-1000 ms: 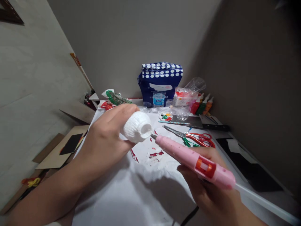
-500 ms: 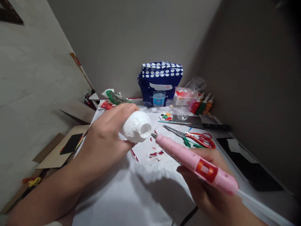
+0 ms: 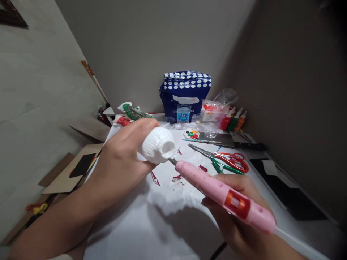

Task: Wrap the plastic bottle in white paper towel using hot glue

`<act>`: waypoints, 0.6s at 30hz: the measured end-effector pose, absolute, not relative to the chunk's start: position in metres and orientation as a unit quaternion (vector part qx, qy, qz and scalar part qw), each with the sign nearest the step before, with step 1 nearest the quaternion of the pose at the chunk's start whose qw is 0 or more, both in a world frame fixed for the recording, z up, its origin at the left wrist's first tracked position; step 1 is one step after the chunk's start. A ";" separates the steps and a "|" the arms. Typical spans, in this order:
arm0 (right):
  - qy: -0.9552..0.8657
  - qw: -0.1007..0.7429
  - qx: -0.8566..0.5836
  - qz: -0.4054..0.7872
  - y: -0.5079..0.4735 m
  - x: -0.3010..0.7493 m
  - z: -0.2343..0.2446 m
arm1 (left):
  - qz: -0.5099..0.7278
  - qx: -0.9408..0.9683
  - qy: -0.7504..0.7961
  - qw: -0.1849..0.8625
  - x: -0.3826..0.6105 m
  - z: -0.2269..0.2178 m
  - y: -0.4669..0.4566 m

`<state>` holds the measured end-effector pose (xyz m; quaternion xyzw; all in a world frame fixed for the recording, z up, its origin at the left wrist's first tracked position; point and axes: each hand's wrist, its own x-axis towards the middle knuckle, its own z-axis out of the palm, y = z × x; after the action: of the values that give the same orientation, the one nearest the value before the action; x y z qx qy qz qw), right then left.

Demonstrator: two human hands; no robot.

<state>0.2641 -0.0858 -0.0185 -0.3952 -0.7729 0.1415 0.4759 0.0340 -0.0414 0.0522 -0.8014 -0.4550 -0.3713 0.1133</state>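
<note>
Wrapped around a white, ribbed, rounded piece is my left hand; the piece has a short round neck with a hollow end turned toward the right. It looks like a small bottle or vase, though I cannot tell its exact kind. My right hand grips a pink hot glue gun with an orange-red window and a clear glue stick coming out of its back. The metal nozzle sits at the lower edge of the neck's rim. Whether it touches is hard to tell. Fingers of both hands are partly hidden.
Scissors with orange handles and green-handled ones lie right of centre, near a large knife and a paint palette. A blue bag and paint bottles stand behind. Red scraps dot the white paper.
The glue gun's nozzle has shifted slightly left and down along the rim of the white piece, with my right hand. My left hand and the piece stay almost still.
</note>
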 end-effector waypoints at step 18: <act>-0.757 0.494 -0.389 0.178 -0.086 0.256 -0.018 | -0.355 -0.807 -0.461 0.096 0.034 0.050 -0.038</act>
<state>0.2562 -0.0864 -0.0181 -0.3892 -0.7570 0.1782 0.4938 0.0345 -0.0381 0.0503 -0.8074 -0.4611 -0.3552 0.0964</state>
